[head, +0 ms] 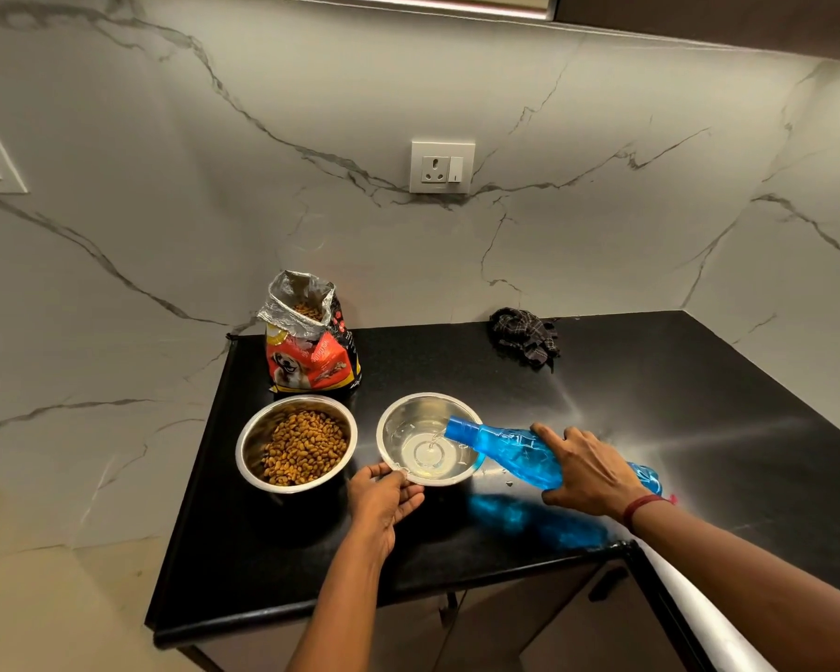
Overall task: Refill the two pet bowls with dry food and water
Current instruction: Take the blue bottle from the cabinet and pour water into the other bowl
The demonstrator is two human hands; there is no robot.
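Two steel bowls stand side by side on the black counter [457,535]. The left bowl [248,443] holds brown dry kibble. The right bowl [398,419] has a shallow pool of water in it. My right hand [585,470] grips a blue plastic bottle [500,443], tipped sideways with its mouth over the right bowl's rim, and a thin stream of water runs into the bowl. My left hand [381,497] pinches the near rim of the right bowl. An open red dog food bag [311,354] stands upright behind the left bowl.
A dark checked cloth [524,334] lies crumpled at the back of the counter by the marble wall. A wall socket [441,167] is above the counter. Small water drops [508,480] lie beside the right bowl. The counter's front edge runs just below my forearms.
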